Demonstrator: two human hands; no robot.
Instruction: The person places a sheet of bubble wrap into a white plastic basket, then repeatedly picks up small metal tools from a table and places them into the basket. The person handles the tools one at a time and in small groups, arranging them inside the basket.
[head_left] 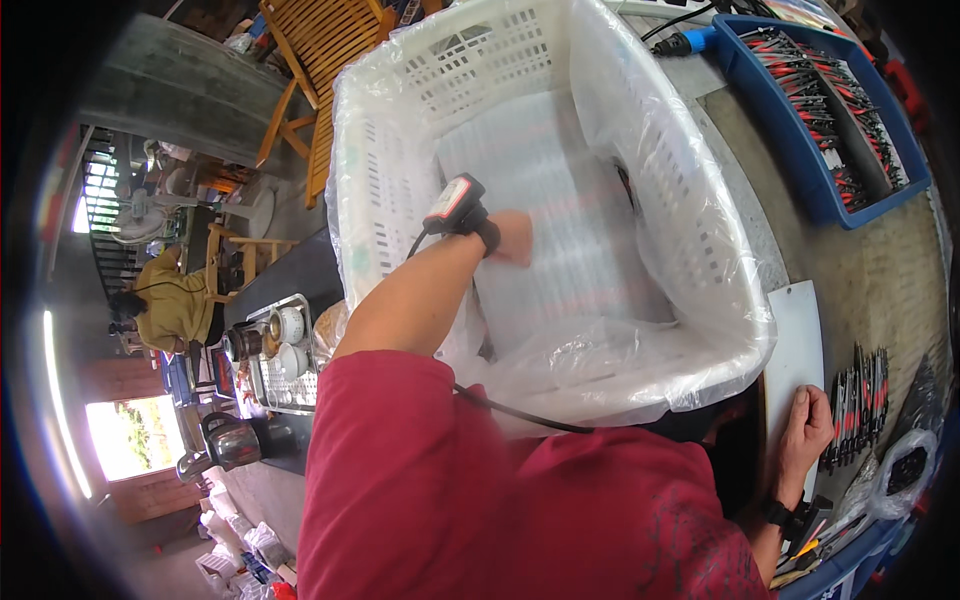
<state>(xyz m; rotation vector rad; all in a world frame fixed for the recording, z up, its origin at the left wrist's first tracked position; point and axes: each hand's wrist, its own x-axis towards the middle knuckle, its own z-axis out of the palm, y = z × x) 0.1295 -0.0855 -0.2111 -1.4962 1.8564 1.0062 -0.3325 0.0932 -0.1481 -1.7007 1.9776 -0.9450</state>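
A large white plastic basket (735, 330), lined with a clear plastic bag, stands in front of me. Inside it lie flat, layered packs in clear film (590, 240), greyish with faint red streaks. My left hand (513, 238) reaches in over these packs; motion smears its fingers, so I cannot make out their pose or any hold. At the right, my right hand (806, 430) rests beside a white board (797, 335), its fingers curled in and the thumb pressed on top. Whatever sits inside those fingers is hidden. Both wrists carry strapped devices.
Red-and-black slim tools (858, 405) lie in a row right of my right hand. A blue divided bin (845, 190) holds many more on the worktable. To the left are a dish rack (285, 355), a kettle (232, 440), a wooden chair (330, 60) and a seated person (170, 300).
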